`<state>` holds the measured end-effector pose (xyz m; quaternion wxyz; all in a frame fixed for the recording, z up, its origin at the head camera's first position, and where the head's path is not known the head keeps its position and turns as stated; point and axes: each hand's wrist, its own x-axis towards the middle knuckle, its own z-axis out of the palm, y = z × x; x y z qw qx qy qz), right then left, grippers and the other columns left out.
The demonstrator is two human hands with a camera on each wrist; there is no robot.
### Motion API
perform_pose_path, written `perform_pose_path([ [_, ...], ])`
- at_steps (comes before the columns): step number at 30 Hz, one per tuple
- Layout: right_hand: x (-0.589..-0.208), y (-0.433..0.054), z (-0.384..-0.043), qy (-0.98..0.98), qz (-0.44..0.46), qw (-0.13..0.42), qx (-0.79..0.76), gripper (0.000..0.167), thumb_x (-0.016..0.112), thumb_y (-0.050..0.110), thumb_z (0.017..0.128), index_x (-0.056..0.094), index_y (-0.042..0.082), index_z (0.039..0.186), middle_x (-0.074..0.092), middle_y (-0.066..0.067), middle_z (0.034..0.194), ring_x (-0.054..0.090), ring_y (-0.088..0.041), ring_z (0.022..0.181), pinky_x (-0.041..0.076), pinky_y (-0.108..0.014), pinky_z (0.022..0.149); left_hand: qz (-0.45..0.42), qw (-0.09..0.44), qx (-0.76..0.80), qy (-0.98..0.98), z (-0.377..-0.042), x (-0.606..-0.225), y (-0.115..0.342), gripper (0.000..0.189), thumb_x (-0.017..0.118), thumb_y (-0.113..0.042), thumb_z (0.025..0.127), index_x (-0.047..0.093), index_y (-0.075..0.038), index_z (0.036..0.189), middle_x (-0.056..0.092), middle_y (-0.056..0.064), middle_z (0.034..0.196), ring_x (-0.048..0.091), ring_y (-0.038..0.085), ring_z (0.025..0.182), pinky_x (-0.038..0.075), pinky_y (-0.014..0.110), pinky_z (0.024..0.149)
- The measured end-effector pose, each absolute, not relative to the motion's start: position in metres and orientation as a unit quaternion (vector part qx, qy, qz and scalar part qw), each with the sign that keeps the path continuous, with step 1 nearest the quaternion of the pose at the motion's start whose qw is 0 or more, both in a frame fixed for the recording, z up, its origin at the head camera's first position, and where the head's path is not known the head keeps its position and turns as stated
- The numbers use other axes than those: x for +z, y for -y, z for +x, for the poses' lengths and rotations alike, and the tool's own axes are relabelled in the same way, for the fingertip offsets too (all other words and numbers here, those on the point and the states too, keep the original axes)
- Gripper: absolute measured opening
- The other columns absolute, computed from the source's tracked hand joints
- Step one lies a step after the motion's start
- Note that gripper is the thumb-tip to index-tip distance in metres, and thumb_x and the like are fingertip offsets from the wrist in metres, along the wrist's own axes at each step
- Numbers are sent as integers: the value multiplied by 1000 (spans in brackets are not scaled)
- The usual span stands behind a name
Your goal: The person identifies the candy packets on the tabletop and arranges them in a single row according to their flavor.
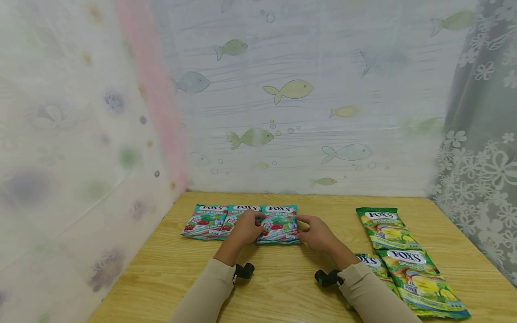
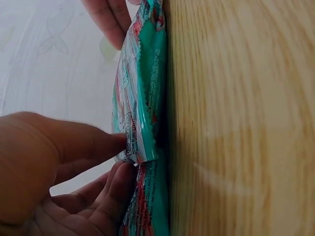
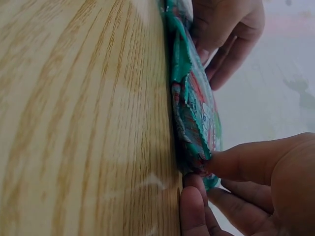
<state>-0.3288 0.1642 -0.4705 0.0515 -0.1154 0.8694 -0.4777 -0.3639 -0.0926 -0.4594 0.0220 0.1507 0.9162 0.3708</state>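
Observation:
Three teal-and-red FOX'S Mint Blossom candy bags lie side by side near the table's back left: a left one, a middle one and a right one. My left hand pinches the right bag's left edge, covering part of the middle bag. At the opposite edge, my right hand pinches the same bag. The left wrist view has the thumb against the bag's lower corner. In the right wrist view, the thumb presses on top while fingertips reach the underside.
Green-and-yellow FOX'S bags lie at the table's right: an upper one, a lower right one and a lower left one, partly behind my right sleeve. A fish-patterned sheet hangs behind the wooden table.

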Motion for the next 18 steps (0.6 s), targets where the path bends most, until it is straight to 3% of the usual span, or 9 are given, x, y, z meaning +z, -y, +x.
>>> perform_pose_path([
  [5, -470, -163, -328, -872, -117, 52, -473, 59, 63, 5, 100, 44, 3, 156, 44, -23, 159, 60, -42, 130, 55, -35, 72, 177, 38, 372, -910, -362, -460, 97, 45, 73, -14, 95, 66, -6, 139, 63, 17, 123, 55, 20, 85, 46, 36, 68],
  [9, -471, -163, -328, -873, -120, 53, -470, 59, 65, 7, 100, 45, 1, 155, 45, -24, 158, 60, -42, 129, 57, -36, 76, 188, 34, 365, -911, -361, -461, 99, 59, 81, -29, 91, 62, -6, 142, 55, 17, 133, 59, 23, 101, 53, 40, 79],
  [14, -471, -163, -329, -871, -124, 56, -472, 61, 67, 7, 100, 44, 0, 155, 46, -24, 157, 61, -42, 128, 58, -37, 78, 180, 34, 365, -913, -359, -460, 98, 70, 87, -34, 85, 61, -6, 143, 55, 17, 133, 61, 28, 109, 57, 44, 85],
  [18, -471, -163, -329, -866, -138, 60, -476, 61, 66, 6, 100, 42, -2, 155, 47, -25, 156, 62, -41, 126, 58, -37, 78, 181, 34, 365, -912, -360, -461, 98, 71, 88, -32, 84, 60, -4, 143, 56, 17, 130, 60, 26, 106, 56, 44, 85],
])
